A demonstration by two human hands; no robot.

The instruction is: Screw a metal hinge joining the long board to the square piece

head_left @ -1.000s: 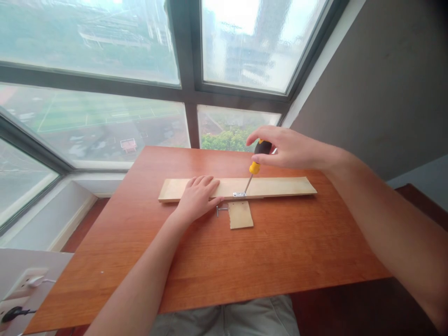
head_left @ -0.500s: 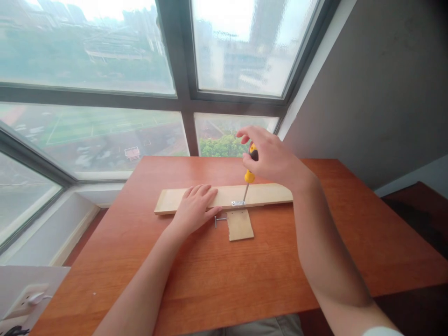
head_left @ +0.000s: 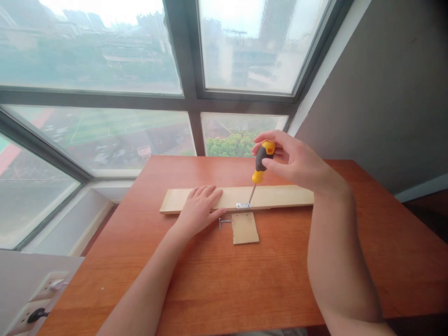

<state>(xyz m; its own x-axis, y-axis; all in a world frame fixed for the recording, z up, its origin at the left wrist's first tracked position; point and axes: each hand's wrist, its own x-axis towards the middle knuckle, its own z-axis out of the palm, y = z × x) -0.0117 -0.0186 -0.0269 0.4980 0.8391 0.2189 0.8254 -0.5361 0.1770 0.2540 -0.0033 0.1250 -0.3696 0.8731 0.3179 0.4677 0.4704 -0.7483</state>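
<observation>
A long pale wooden board (head_left: 280,196) lies across the table, and my left hand (head_left: 201,205) rests flat on its left part with the fingers stretched out. My right hand (head_left: 285,156) grips the yellow and black handle of a screwdriver (head_left: 263,161) between thumb and fingers. The screwdriver leans a little to the right, its tip at the right end of a small metal plate (head_left: 243,205) on the board's near edge. Just in front lies a small square wooden piece (head_left: 245,228) with holes along its far edge. Two screws (head_left: 224,221) are beside it, close to my left thumb.
The reddish-brown wooden table (head_left: 210,284) reaches to a large window with a grey frame (head_left: 192,105). A grey wall (head_left: 378,102) rises at the right. Wall sockets (head_left: 42,291) with plugs in them are at the lower left.
My right hand has shifted around the handle, so more of it shows, and the screwdriver leans further right. My left hand stays on the board. The whole view has shifted slightly.
</observation>
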